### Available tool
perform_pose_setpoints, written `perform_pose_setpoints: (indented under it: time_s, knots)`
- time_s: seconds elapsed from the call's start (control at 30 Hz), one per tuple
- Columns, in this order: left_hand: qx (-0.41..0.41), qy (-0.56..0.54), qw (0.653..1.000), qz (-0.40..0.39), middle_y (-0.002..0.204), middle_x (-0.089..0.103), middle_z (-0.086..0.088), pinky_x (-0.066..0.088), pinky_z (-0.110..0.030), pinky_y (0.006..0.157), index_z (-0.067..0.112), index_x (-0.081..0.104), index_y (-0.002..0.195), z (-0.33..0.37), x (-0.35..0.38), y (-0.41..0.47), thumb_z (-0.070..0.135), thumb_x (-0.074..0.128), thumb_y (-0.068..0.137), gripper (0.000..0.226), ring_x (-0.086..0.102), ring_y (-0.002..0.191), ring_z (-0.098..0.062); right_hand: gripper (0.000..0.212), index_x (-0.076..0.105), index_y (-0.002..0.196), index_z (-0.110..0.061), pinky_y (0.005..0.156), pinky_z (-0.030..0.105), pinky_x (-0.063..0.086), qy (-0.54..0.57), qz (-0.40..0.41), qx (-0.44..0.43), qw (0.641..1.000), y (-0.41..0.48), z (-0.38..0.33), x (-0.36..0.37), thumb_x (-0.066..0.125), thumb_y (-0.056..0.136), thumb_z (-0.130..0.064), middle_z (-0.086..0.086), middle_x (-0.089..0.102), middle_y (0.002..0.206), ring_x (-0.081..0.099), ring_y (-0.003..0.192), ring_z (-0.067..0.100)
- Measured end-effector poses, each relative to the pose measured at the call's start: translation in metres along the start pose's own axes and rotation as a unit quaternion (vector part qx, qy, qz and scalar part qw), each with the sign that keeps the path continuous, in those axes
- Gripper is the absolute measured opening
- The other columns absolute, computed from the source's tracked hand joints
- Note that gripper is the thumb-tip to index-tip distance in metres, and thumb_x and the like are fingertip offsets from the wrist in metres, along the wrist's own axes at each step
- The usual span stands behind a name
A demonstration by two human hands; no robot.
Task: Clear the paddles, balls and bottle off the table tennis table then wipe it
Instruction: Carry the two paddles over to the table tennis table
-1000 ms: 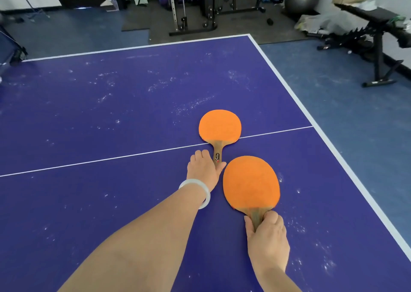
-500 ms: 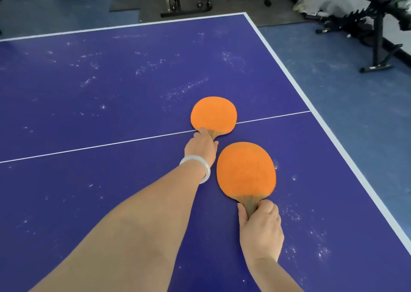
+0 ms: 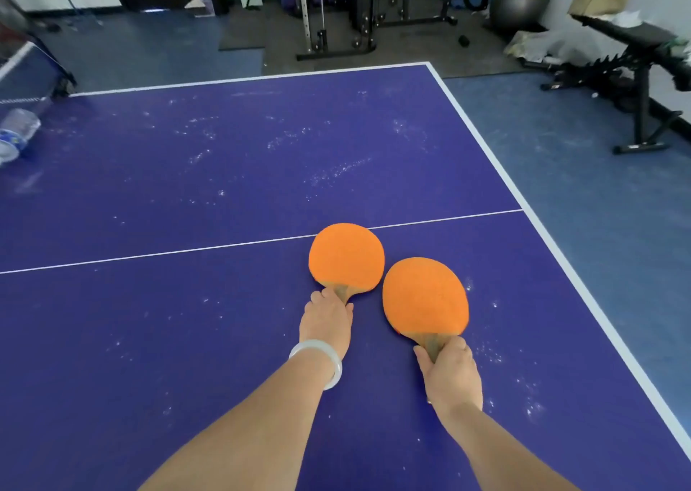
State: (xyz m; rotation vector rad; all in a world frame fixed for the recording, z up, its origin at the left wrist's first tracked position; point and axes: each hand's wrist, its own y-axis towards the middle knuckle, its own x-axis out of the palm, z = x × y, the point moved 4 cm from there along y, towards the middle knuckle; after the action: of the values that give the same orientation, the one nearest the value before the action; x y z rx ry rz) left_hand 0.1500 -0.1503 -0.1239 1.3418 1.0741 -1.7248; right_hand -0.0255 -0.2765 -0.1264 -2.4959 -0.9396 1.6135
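The left hand, a pale bangle on its wrist, grips the wooden handle of one orange paddle. The right hand grips the handle of the other paddle just beside it. Both paddles are over the dusty blue table. A clear bottle lies at its far left edge.
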Motion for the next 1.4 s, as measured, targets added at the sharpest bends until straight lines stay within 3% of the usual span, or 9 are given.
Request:
perform_pose_setpoints:
  time_s: [0.2, 0.33, 0.5, 0.67, 0.77, 0.93, 1.13, 1.27, 1.4]
  knots:
    - [-0.017, -0.019, 0.999, -0.042, 0.112, 0.051, -0.004, 0.038, -0.023, 0.075, 0.011, 0.048, 0.114, -0.035, 0.003, -0.071, 0.047, 0.033, 0.103, 0.040, 0.052, 0.095, -0.015, 0.038, 0.048, 0.103, -0.010, 0.066, 0.036, 0.056, 0.025, -0.050, 0.028, 0.998, -0.059, 0.021, 0.007, 0.063, 0.092, -0.043, 0.006, 0.060, 0.097, 0.066, 0.082, 0.026]
    - [-0.030, -0.057, 0.997, -0.041, 0.106, 0.049, -0.001, 0.038, -0.022, 0.074, 0.012, 0.048, 0.112, -0.053, 0.000, -0.122, 0.048, 0.032, 0.103, 0.040, 0.046, 0.086, -0.012, 0.032, 0.051, 0.097, -0.013, 0.047, 0.023, 0.042, 0.045, -0.063, 0.034, 0.996, -0.099, 0.039, 0.006, 0.062, 0.093, -0.043, 0.004, 0.060, 0.095, 0.062, 0.069, 0.018]
    - [-0.049, -0.134, 0.989, -0.027, 0.097, 0.044, 0.003, 0.043, -0.023, 0.073, 0.014, 0.047, 0.106, -0.069, -0.011, -0.179, 0.049, 0.036, 0.101, 0.038, 0.046, 0.083, -0.011, 0.027, 0.050, 0.092, -0.015, 0.053, 0.029, 0.049, 0.090, -0.068, 0.031, 0.993, -0.140, 0.051, -0.003, 0.060, 0.095, -0.040, 0.002, 0.060, 0.087, 0.062, 0.070, 0.019]
    - [-0.071, -0.214, 0.974, -0.013, 0.088, 0.046, 0.005, 0.035, -0.020, 0.055, 0.017, 0.039, 0.091, -0.081, -0.028, -0.228, 0.048, 0.039, 0.100, 0.033, 0.047, 0.065, -0.008, 0.028, 0.050, 0.097, -0.012, 0.052, 0.028, 0.047, 0.112, -0.060, 0.001, 0.992, -0.168, 0.041, -0.015, 0.059, 0.095, -0.038, 0.002, 0.059, 0.084, 0.058, 0.066, 0.017]
    - [-0.087, -0.268, 0.960, 0.005, 0.082, 0.047, 0.002, 0.037, -0.023, 0.056, 0.010, 0.043, 0.096, -0.091, -0.041, -0.257, 0.043, 0.042, 0.101, 0.033, 0.046, 0.064, -0.013, 0.031, 0.048, 0.103, -0.010, 0.049, 0.027, 0.042, 0.135, -0.070, -0.017, 0.988, -0.180, 0.026, -0.019, 0.058, 0.096, -0.039, 0.002, 0.056, 0.082, 0.052, 0.061, 0.015]
    - [-0.160, -0.350, 0.922, 0.046, 0.075, 0.045, 0.002, 0.036, -0.024, 0.052, 0.014, 0.038, 0.087, -0.115, -0.064, -0.313, 0.038, 0.043, 0.101, 0.029, 0.039, 0.058, -0.012, 0.028, 0.048, 0.105, -0.010, 0.049, 0.027, 0.043, 0.166, -0.116, -0.077, 0.976, -0.205, 0.003, -0.015, 0.059, 0.096, -0.034, 0.005, 0.058, 0.082, 0.051, 0.061, 0.015]
    - [-0.267, -0.413, 0.864, 0.106, 0.087, 0.059, -0.005, 0.052, -0.030, 0.054, 0.015, 0.041, 0.095, -0.146, -0.069, -0.405, 0.036, 0.043, 0.102, 0.022, 0.053, 0.062, -0.018, 0.024, 0.049, 0.100, -0.012, 0.043, 0.024, 0.046, 0.179, -0.217, -0.168, 0.945, -0.263, -0.014, 0.001, 0.063, 0.094, -0.030, 0.010, 0.064, 0.082, 0.058, 0.056, 0.017]
    - [-0.342, -0.448, 0.811, 0.155, 0.087, 0.058, -0.006, 0.052, -0.029, 0.048, 0.017, 0.040, 0.092, -0.170, -0.052, -0.484, 0.036, 0.045, 0.100, 0.021, 0.053, 0.060, -0.020, 0.021, 0.050, 0.099, -0.014, 0.044, 0.023, 0.045, 0.155, -0.291, -0.238, 0.914, -0.320, -0.020, 0.020, 0.064, 0.094, -0.028, 0.010, 0.064, 0.082, 0.058, 0.056, 0.017]
    - [-0.410, -0.443, 0.774, 0.191, 0.078, 0.049, 0.000, 0.041, -0.022, 0.043, 0.020, 0.034, 0.084, -0.206, -0.036, -0.570, 0.035, 0.045, 0.100, 0.025, 0.044, 0.057, -0.015, 0.019, 0.050, 0.099, -0.014, 0.043, 0.023, 0.045, 0.111, -0.370, -0.302, 0.872, -0.394, -0.026, 0.047, 0.065, 0.092, -0.024, 0.011, 0.064, 0.084, 0.057, 0.056, 0.018]
